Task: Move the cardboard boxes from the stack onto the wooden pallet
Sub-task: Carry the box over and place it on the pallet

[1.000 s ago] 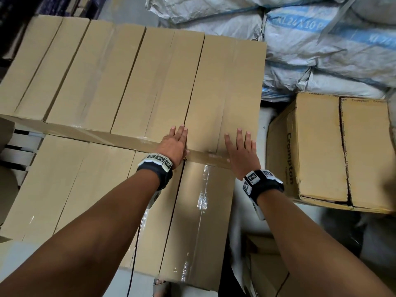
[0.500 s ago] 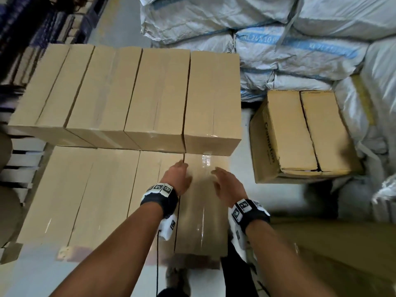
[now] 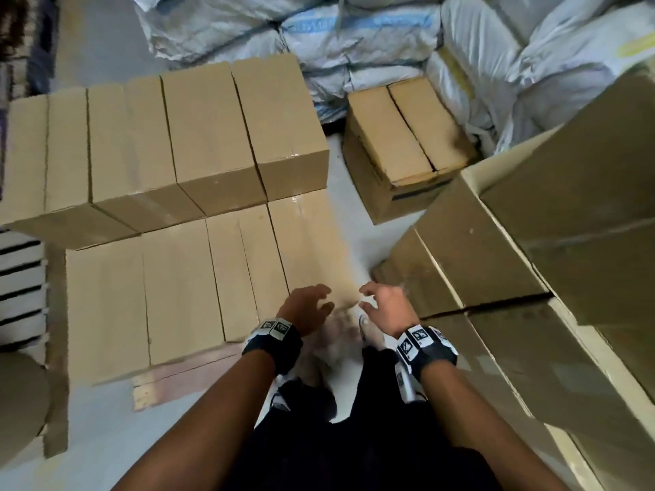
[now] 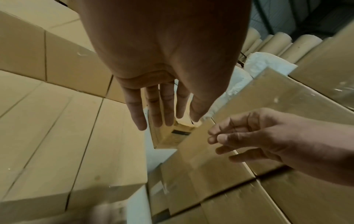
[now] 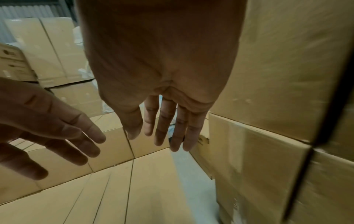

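Both hands, left hand (image 3: 307,308) and right hand (image 3: 384,306), are released, nothing held. Placed boxes (image 3: 198,264) are seen on the pallet (image 3: 170,380); the stack (image 3: 531,278) stands right. Between loads: the next box is to be gripped.

Left hand (image 3: 306,308), right hand (image 3: 384,306): empty, relaxed

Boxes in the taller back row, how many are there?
4. The plain brown cardboard boxes stand side by side: leftmost, second, third, and rightmost, nearest the white woven sacks. More may be hidden underneath.
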### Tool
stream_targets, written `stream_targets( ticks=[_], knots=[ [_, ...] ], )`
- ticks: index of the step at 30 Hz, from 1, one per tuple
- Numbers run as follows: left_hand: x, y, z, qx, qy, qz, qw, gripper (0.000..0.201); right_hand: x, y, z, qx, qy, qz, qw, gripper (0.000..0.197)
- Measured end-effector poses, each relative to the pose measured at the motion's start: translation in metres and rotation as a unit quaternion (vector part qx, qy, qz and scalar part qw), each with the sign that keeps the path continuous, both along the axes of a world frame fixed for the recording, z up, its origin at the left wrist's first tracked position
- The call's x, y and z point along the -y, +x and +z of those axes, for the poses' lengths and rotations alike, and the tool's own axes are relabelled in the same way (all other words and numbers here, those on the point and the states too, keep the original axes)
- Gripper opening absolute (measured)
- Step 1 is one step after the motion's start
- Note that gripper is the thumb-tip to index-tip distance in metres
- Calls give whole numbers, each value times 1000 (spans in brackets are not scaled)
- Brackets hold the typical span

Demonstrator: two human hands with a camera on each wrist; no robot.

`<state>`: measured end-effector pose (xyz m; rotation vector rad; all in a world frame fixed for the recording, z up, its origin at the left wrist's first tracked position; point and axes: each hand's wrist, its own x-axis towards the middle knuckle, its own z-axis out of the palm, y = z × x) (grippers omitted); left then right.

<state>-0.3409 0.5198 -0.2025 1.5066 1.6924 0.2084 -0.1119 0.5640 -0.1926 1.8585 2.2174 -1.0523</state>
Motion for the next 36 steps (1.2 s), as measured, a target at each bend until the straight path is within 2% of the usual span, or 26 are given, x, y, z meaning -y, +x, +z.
stream_targets(
  ticks=[4, 8, 15, 21, 27, 30, 36],
  knots=[
    [36, 43, 9, 16, 5, -63, 998, 48, 65, 42, 14, 12, -26, -75, 997, 31],
    [50, 88, 35, 5, -13, -152, 988, 40, 119, 83, 23, 5, -37, -151, 988, 34],
    [88, 149, 40, 10, 12, -217, 976, 38, 214, 147, 37, -36, -2, -272, 962, 30],
    [167, 191, 41, 30, 8, -251, 968, 29, 323, 187, 38, -34, 26, -340, 939, 31],
    [259, 225, 40, 37, -10, -324, 945, 37, 444, 215, 20, -43, 28, -427, 903, 31],
    [292, 252, 49, 21, -5, -384, 923, 33, 494, 231, 17, -39, 29, -482, 875, 31],
    [317, 330, 84, 44, 22, -476, 878, 33, 550, 269, 75, 3, 94, -573, 814, 31]
  ],
)
